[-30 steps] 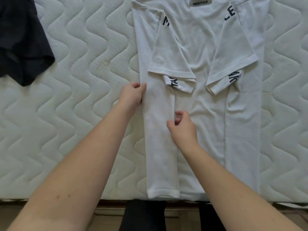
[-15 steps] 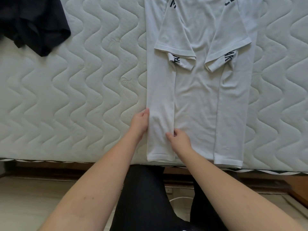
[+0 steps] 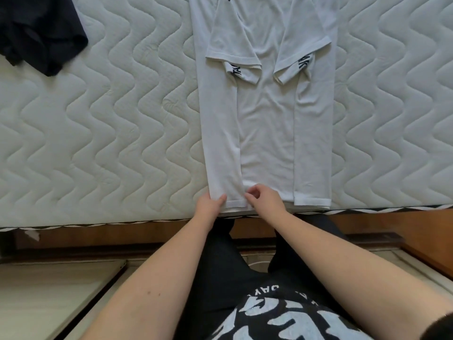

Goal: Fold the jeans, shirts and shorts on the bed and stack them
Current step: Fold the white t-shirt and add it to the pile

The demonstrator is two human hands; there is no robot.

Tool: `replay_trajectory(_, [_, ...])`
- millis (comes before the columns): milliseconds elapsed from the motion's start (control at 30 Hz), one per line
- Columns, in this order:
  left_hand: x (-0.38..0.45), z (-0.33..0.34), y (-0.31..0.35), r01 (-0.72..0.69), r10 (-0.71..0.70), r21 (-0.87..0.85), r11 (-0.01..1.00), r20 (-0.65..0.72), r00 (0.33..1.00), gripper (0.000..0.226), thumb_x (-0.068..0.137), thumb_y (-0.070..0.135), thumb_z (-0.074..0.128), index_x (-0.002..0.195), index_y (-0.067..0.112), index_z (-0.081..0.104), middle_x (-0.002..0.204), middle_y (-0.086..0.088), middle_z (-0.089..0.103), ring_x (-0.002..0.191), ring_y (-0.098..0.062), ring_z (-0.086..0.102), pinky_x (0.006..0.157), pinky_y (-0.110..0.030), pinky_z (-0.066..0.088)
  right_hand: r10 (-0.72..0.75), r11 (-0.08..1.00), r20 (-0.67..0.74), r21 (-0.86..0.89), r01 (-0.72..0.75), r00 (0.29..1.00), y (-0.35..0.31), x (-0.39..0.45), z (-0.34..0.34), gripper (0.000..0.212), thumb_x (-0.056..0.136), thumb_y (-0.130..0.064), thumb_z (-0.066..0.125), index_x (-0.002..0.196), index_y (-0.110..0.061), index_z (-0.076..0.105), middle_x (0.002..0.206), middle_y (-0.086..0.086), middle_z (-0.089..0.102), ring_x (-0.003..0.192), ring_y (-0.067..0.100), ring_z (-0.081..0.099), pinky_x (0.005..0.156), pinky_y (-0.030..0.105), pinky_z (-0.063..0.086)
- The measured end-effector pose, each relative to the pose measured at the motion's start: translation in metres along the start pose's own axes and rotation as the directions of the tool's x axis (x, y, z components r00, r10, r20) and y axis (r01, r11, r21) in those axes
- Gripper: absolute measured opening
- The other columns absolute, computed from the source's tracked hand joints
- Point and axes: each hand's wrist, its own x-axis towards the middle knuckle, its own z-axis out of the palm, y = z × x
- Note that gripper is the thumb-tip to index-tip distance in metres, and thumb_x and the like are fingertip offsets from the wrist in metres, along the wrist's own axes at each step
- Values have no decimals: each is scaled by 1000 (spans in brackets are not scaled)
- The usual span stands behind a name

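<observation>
Moved: both hands slid down the left folded strip of the white shirt [image 3: 266,133] and are now right at its bottom hem, at the near edge of the bed; a second ago they were up around the middle of the shirt.
Left hand [image 3: 209,205]: sits at the outer bottom corner of that left strip, thumb lying on top of the fabric, the other fingers hidden under or behind the hem, so it looks like a pinch on the shirt corner.
Right hand [image 3: 266,197]: at the inner bottom corner of the same strip, fingers curled, thumb and forefinger pinching the hem there.
Shirt: lies flat and lengthwise on the mattress, both sides folded inward into long strips, both short sleeves folded over the chest with dark lettering peeking out, bottom hem touching the near edge of the bed.
Bed [image 3: 110,133]: bare white quilted mattress with a wavy stitch pattern, wooden frame showing below the near edge.
Dark garment [image 3: 41,33]: crumpled navy piece at the far left corner of the bed, well apart from the shirt.
</observation>
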Motion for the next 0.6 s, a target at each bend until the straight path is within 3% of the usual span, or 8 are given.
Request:
replay_trajectory(100, [-6, 2, -12, 10, -10, -22, 1000, -14, 1000, 42, 93, 21, 66, 132, 8, 56, 124, -13, 63, 109, -33, 61, 98, -49, 50, -5, 1000, -212, 26, 11, 977, 26, -8, -37, 15, 93, -37, 61, 102, -26, 61, 87, -8, 60, 85, 17, 59, 68, 31, 44])
replay_trajectory(167, [-11, 1, -14, 11, -13, -82, 997, -24, 1000, 43, 94, 20, 66, 132, 6, 55, 123, -15, 64, 109, -34, 61, 99, -50, 50, 30, 1000, -442, 8, -29, 897, 48, -9, -69, 33, 90, -32, 64, 119, -19, 58, 108, 3, 59, 102, 25, 56, 88, 39, 46])
replay_trajectory(233, [-16, 0, -13, -6, 4, -116, 993, -18, 1000, 44, 94, 19, 66, 134, 5, 55, 124, -14, 64, 110, -33, 61, 100, -50, 50, 153, 980, -583, -12, -197, 798, 71, -7, -98, 53, 84, -31, 68, 132, -16, 51, 128, 12, 52, 119, 33, 48, 101, 44, 38])
replay_trajectory(333, [-26, 0, -8, -22, 23, -183, 983, 5, 1000, 38, 95, 17, 64, 131, 8, 55, 124, -11, 63, 107, -28, 62, 98, -46, 51, 380, 922, -387, 86, -378, 840, 97, -2, -121, 60, 80, -37, 73, 131, -12, 52, 132, 15, 54, 122, 36, 49, 105, 44, 39])
replay_trajectory(400, [-35, 1, -5, -37, 44, -252, 967, 22, 999, 29, 95, 12, 63, 123, 13, 56, 123, -11, 63, 98, -21, 64, 86, -38, 56, 446, 894, -242, 88, -439, 861, 105, -5, -122, 56, 80, -39, 72, 125, -10, 58, 127, 14, 60, 117, 36, 55, 101, 44, 44])
replay_trajectory(467, [-42, 1, -4, -79, 79, -269, 960, -12, 997, 33, 94, 10, 64, 125, 14, 52, 124, -11, 62, 100, -20, 64, 82, -35, 56, 424, 905, -235, 105, -411, 875, 107, -9, -123, 45, 83, -32, 70, 118, -6, 61, 121, 17, 64, 111, 36, 59, 94, 39, 48])
replay_trajectory(533, [-50, -2, -1, -165, 149, -194, 967, -98, 984, 52, 91, 11, 67, 135, 18, 41, 126, -8, 57, 110, -25, 61, 93, -41, 54, 402, 914, -263, 171, -367, 877, 105, -13, -127, 30, 85, -21, 67, 109, -4, 63, 114, 19, 67, 104, 36, 61, 82, 32, 46])
replay_trajectory(600, [-59, -8, 2, -261, 247, -117, 958, -125, 961, 61, 89, 13, 67, 135, 34, 34, 127, -7, 55, 110, -23, 61, 96, -40, 52, 397, 909, -302, 260, -326, 866, 102, -23, -133, 38, 84, -13, 64, 120, -8, 54, 112, 18, 66, 101, 34, 61, 77, 32, 44])
